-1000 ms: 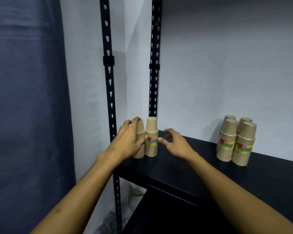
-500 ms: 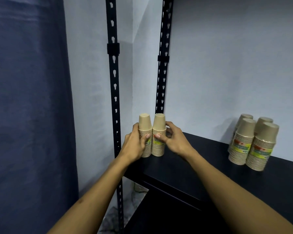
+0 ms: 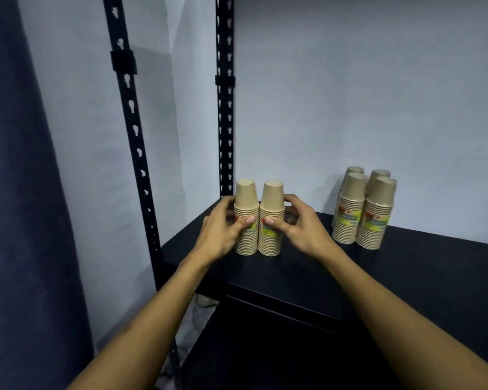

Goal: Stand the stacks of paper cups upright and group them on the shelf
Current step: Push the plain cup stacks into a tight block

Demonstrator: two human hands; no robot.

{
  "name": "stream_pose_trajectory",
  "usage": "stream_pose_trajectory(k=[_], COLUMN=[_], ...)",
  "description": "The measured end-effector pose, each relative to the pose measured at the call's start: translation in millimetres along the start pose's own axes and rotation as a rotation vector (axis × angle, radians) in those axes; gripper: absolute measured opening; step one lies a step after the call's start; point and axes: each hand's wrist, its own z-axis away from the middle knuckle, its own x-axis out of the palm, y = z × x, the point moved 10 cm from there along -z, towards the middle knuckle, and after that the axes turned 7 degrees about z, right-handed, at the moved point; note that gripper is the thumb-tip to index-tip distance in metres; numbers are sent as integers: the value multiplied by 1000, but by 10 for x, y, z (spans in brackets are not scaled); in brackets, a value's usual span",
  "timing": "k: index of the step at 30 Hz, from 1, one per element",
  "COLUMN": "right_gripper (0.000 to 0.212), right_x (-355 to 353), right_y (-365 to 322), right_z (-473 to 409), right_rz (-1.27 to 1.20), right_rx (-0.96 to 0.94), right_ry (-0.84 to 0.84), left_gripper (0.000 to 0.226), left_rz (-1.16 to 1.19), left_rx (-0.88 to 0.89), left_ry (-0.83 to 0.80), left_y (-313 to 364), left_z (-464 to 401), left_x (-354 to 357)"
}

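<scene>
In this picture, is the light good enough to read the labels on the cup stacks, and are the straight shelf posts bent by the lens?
Head view: dim, bluish light; the labels on the two held stacks and the group of four stacks show only red and yellow-green patches, unreadable. Head view: the front post leans and bows slightly, a wide-angle effect; the dark shelf loses detail.

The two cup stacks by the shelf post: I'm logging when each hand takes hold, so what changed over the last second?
The right hand, a second ago open and apart from the cups, closed in and now grips the right stack. The left hand kept its hold on the left stack. Both stacks stayed upright, side by side; the four-stack group on the shelf did not move.
</scene>
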Motion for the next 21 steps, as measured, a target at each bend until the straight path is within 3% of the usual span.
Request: stream_pose_trajectory(k=[9,21], right_gripper=[57,60], right_x=[-905,-1505], right_y=[204,292], right_z=[649,1338], right_rz=[71,101], right_rx=[39,71], right_ry=[161,308], left_gripper=[61,69], left_rz=[108,214], left_rx=[64,109], left_ry=[-153,-297], left_y=[398,722], left_z=[141,449], left_x=[912,1539])
